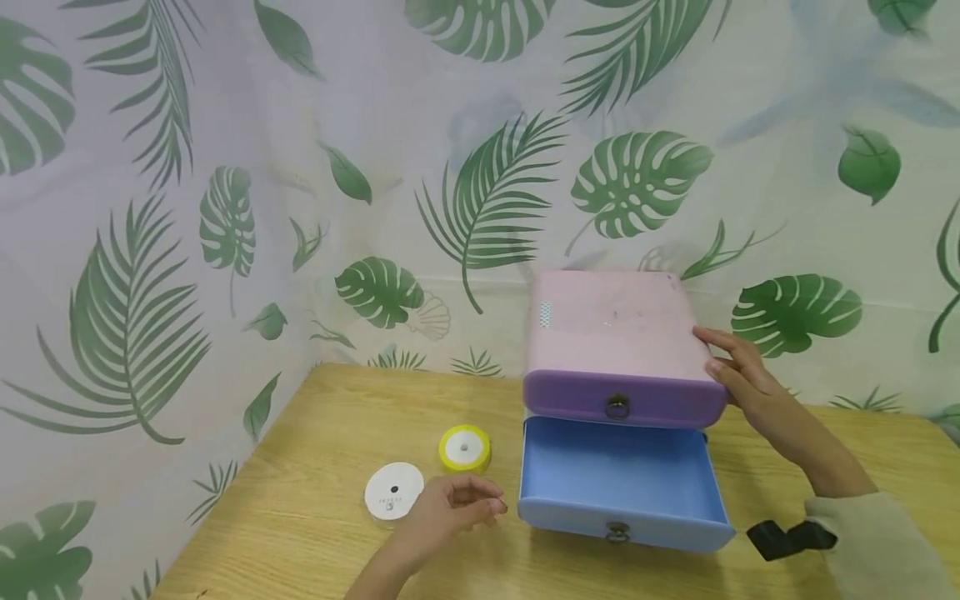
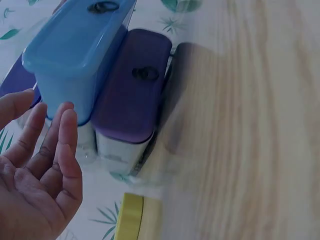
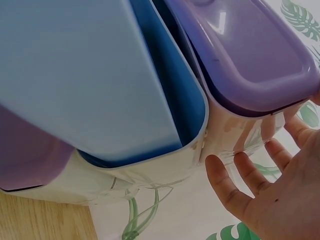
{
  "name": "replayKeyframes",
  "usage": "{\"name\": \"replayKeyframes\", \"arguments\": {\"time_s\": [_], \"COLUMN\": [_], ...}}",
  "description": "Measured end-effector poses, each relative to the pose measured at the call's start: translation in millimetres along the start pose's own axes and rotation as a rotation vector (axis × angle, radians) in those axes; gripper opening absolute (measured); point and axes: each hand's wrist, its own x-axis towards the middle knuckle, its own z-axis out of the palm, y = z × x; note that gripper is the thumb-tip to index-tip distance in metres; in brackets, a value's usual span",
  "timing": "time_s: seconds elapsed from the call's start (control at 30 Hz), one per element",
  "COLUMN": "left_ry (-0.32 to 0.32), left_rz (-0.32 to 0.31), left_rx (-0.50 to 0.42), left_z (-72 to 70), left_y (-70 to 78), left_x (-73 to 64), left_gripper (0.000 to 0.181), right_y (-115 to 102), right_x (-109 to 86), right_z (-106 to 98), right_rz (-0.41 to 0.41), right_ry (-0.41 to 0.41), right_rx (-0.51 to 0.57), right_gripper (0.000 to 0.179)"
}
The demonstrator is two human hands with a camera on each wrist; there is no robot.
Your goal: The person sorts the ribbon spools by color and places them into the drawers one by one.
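A small drawer cabinet with a pink top (image 1: 611, 325) stands on the table. Its upper purple drawer (image 1: 622, 400) is closed, and the blue drawer (image 1: 626, 475) below is pulled out, its inside bottom showing. Another purple drawer (image 2: 132, 85), closed, sits beneath the blue one in the left wrist view. My left hand (image 1: 459, 508) hovers just left of the blue drawer's front corner, fingers loosely bent with nothing in them. At the cabinet's upper right side, my right hand (image 1: 750, 383) rests its extended fingers (image 3: 225, 185) along the pale wall.
Two spools lie left of the cabinet: a yellow-rimmed one (image 1: 464, 448) and a white one (image 1: 393, 492) beside the left hand. The wooden table (image 1: 300, 500) meets a leaf-patterned cloth (image 1: 390, 200) at the back. A black strap (image 1: 791, 537) hangs by the right sleeve.
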Motion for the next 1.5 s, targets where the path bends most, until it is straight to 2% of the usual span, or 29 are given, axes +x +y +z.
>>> {"name": "replayKeyframes", "arguments": {"time_s": [0.07,0.13,0.27,0.33,0.47,0.6,0.8,0.9,1.13,1.33,1.5], "left_ry": [0.044,0.076,0.136,0.170,0.218,0.228,0.234,0.247,0.301,0.335,0.338], "left_rz": [-0.013,-0.011,0.028,0.051,0.035,-0.002,-0.048,-0.068,-0.089,-0.102,-0.114], "left_rx": [0.034,0.024,0.015,0.050,0.088,0.060,0.102,0.156,0.372,0.472,0.562], "left_z": [-6.5,-12.7,-23.0,-26.8,-32.5,-35.3,-35.6,-35.0,-33.5,-31.4,-31.3], "left_y": [1.3,1.8,0.2,-1.4,-5.1,-9.7,-16.2,-20.3,-32.6,-35.6,-35.1], "left_x": [3.0,6.9,17.6,23.5,34.4,43.0,53.1,59.2,69.3,72.8,73.8], "left_gripper": [0.035,0.034,0.035,0.036,0.041,0.050,0.063,0.067,0.078,0.081,0.082], "right_y": [-0.4,-0.8,-1.1,-0.6,0.0,-0.2,1.1,1.3,0.5,-1.1,-1.5], "right_x": [-0.2,-0.3,-0.2,-0.1,0.6,1.8,1.7,1.0,-0.2,-1.8,-2.4], "right_z": [-0.1,-0.4,-0.9,-1.1,-1.3,-2.1,-2.5,-2.7,-1.2,-0.7,-0.6], "right_rz": [0.004,0.011,0.018,0.020,0.030,0.034,0.023,0.029,0.040,0.046,0.046], "right_ry": [-0.002,-0.004,0.001,0.004,0.018,0.023,0.025,0.024,0.015,0.009,-0.004], "right_rx": [0.001,0.002,0.004,0.008,0.014,0.010,0.009,0.012,0.021,0.017,0.019], "right_gripper": [0.048,0.049,0.048,0.048,0.047,0.047,0.047,0.047,0.047,0.047,0.048]}}
